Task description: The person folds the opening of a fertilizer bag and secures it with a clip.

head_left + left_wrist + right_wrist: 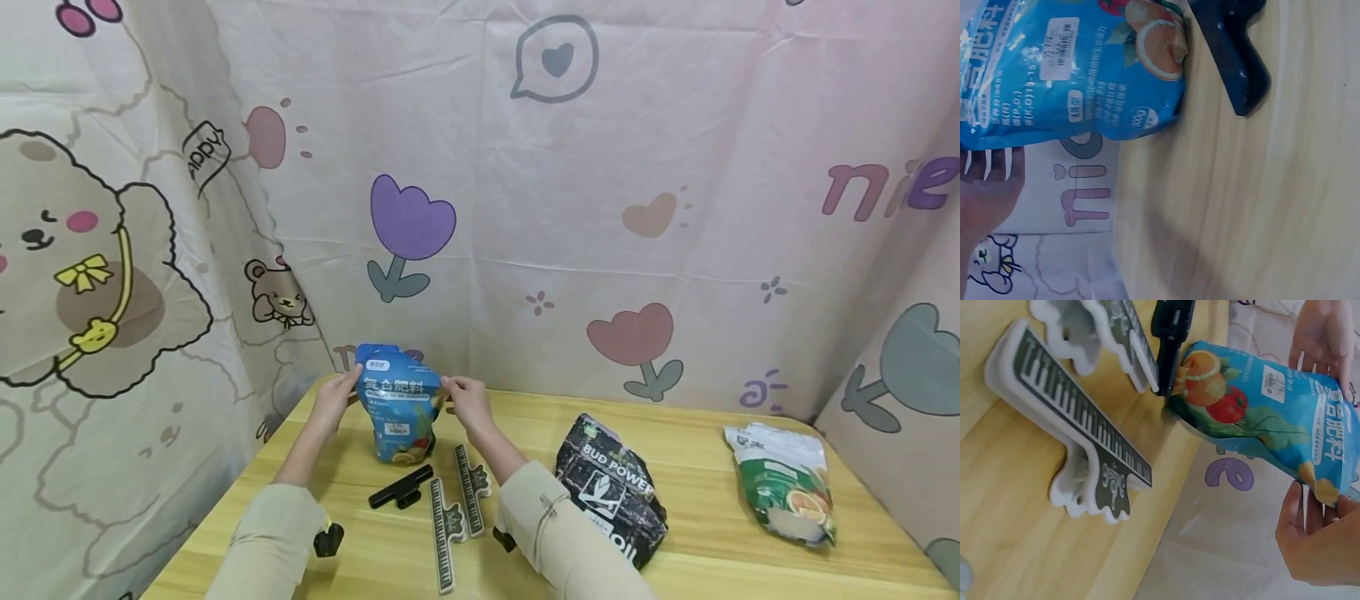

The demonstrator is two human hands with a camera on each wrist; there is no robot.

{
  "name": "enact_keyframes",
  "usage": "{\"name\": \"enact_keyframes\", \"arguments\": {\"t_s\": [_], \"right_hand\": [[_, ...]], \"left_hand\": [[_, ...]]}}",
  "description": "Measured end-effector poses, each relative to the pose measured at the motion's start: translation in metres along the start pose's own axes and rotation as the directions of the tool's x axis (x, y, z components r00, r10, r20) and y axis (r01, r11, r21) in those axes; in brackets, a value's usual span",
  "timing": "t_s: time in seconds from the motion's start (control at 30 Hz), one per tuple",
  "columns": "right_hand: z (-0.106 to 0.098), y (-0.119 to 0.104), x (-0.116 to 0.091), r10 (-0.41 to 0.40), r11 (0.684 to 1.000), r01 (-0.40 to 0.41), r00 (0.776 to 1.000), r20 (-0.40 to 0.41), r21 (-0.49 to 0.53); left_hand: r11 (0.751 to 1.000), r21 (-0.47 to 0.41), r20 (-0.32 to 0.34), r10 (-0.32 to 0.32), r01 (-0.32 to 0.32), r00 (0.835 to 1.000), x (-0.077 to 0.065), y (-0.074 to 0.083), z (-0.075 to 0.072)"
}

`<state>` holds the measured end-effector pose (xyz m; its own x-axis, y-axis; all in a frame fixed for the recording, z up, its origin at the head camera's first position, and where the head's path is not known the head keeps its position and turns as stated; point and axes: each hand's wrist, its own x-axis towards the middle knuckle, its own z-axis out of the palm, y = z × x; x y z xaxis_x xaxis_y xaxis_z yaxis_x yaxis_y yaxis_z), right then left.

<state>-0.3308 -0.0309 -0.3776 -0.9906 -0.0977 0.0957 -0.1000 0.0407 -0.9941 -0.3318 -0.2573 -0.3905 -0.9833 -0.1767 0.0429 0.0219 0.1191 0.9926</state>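
Note:
A blue fertilizer bag point(397, 417) with fruit pictures stands upright toward the back left of the table, its top folded over at the left corner. My left hand point(334, 402) pinches its left edge near the top; the fingertips go behind the bag in the left wrist view. On the opposite edge my right hand point(468, 403) pinches the upper corner between thumb and fingers, as the right wrist view also shows. In front of the bag lie a black clip point(402, 487) and two long piano-keyboard clips, one nearer point(442, 537) and one farther point(471, 492).
A black soil bag point(611, 492) lies right of the right forearm. Farther right is a white and green bag point(783, 483) with orange pictures. Behind the table point(697, 450) hangs a printed cloth point(525, 208), close to its back edge.

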Motion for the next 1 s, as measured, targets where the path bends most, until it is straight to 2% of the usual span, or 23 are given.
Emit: {"name": "enact_keyframes", "arguments": {"t_s": [0.1, 0.17, 0.23, 0.27, 0.3, 0.33, 0.37, 0.43, 0.47, 0.5, 0.53, 0.57, 0.6, 0.63, 0.67, 0.7, 0.73, 0.8, 0.87, 0.9, 0.93, 0.97, 1.0], "right_hand": [[-0.001, -0.002, 0.003, 0.045, 0.999, -0.046, 0.998, 0.033, 0.016], [-0.003, -0.003, 0.006, 0.078, 0.996, -0.08, 0.995, 0.061, 0.036], [-0.004, -0.004, 0.007, 0.108, 0.992, -0.113, 0.991, 0.08, 0.058], [-0.004, -0.004, 0.008, 0.117, 0.99, -0.123, 0.989, 0.086, 0.069], [-0.004, -0.004, 0.008, 0.12, 0.989, -0.127, 0.989, 0.087, 0.077], [-0.004, -0.004, 0.008, 0.118, 0.989, -0.125, 0.99, 0.082, 0.082], [-0.004, -0.003, 0.008, 0.107, 0.99, -0.113, 0.991, 0.075, 0.082], [-0.004, -0.001, 0.007, 0.063, 0.996, -0.066, 0.997, 0.053, 0.064], [-0.004, 0.0, 0.007, 0.029, 0.999, -0.03, 0.999, 0.04, 0.044], [-0.003, 0.0, 0.007, -0.012, 1.0, 0.012, 1.0, 0.025, 0.015], [-0.002, 0.001, 0.006, -0.054, 0.998, 0.054, 0.998, 0.012, -0.028], [-0.002, 0.001, 0.005, -0.104, 0.991, 0.104, 0.995, 0.0, -0.085], [-0.001, 0.002, 0.004, -0.159, 0.976, 0.155, 0.987, -0.01, -0.156], [0.0, 0.002, 0.003, -0.217, 0.949, 0.208, 0.976, -0.013, -0.235], [0.0, 0.002, 0.001, -0.277, 0.911, 0.259, 0.961, -0.009, -0.322], [0.001, 0.001, 0.0, -0.34, 0.857, 0.312, 0.94, 0.005, -0.409], [0.001, 0.001, -0.001, -0.404, 0.792, 0.366, 0.914, 0.029, -0.488], [0.001, 0.001, -0.002, -0.523, 0.641, 0.469, 0.847, 0.101, -0.608], [0.0, 0.001, -0.002, -0.607, 0.487, 0.554, 0.77, 0.195, -0.675], [-0.001, 0.001, -0.002, -0.628, 0.429, 0.585, 0.741, 0.238, -0.689], [-0.001, 0.001, -0.001, -0.637, 0.387, 0.602, 0.722, 0.27, -0.698], [-0.001, 0.001, -0.001, -0.633, 0.359, 0.609, 0.716, 0.295, -0.708], [-0.001, 0.001, -0.001, -0.623, 0.345, 0.611, 0.717, 0.313, -0.713]], "left_hand": [[0.998, 0.058, -0.011, 0.01, -0.009, 1.0, -0.001, 0.005, 0.001], [0.993, 0.112, -0.05, 0.045, -0.039, 0.998, -0.003, 0.009, 0.003], [0.976, 0.185, -0.096, 0.132, -0.112, 0.987, -0.005, 0.014, 0.007], [0.956, 0.242, -0.117, 0.196, -0.163, 0.974, -0.006, 0.016, 0.009], [0.925, 0.314, -0.129, 0.265, -0.214, 0.956, -0.007, 0.018, 0.011], [0.879, 0.39, -0.123, 0.346, -0.275, 0.93, -0.008, 0.02, 0.013], [0.813, 0.475, -0.1, 0.43, -0.336, 0.897, -0.01, 0.022, 0.015], [0.643, 0.622, -0.001, 0.572, -0.447, 0.82, -0.012, 0.026, 0.018], [0.543, 0.678, 0.066, 0.626, -0.495, 0.777, -0.012, 0.027, 0.02], [0.454, 0.713, 0.136, 0.657, -0.533, 0.742, -0.013, 0.027, 0.021], [0.377, 0.733, 0.202, 0.675, -0.567, 0.71, -0.013, 0.027, 0.022], [0.321, 0.737, 0.255, 0.683, -0.595, 0.684, -0.013, 0.027, 0.023], [0.277, 0.741, 0.297, 0.683, -0.612, 0.668, -0.014, 0.026, 0.024], [0.248, 0.743, 0.326, 0.677, -0.622, 0.66, -0.014, 0.024, 0.025], [0.229, 0.749, 0.343, 0.669, -0.622, 0.659, -0.014, 0.023, 0.025], [0.221, 0.755, 0.352, 0.657, -0.617, 0.667, -0.015, 0.021, 0.025], [0.221, 0.758, 0.356, 0.649, -0.614, 0.672, -0.015, 0.02, 0.025], [0.228, 0.761, 0.363, 0.627, -0.608, 0.69, -0.015, 0.017, 0.024], [0.233, 0.76, 0.372, 0.609, -0.607, 0.7, -0.015, 0.015, 0.023], [0.236, 0.758, 0.375, 0.605, -0.608, 0.703, -0.014, 0.014, 0.023], [0.236, 0.758, 0.376, 0.604, -0.608, 0.703, -0.014, 0.013, 0.023], [0.236, 0.758, 0.377, 0.604, -0.609, 0.703, -0.014, 0.012, 0.023], [0.237, 0.757, 0.376, 0.603, -0.609, 0.703, -0.014, 0.012, 0.023]]}}
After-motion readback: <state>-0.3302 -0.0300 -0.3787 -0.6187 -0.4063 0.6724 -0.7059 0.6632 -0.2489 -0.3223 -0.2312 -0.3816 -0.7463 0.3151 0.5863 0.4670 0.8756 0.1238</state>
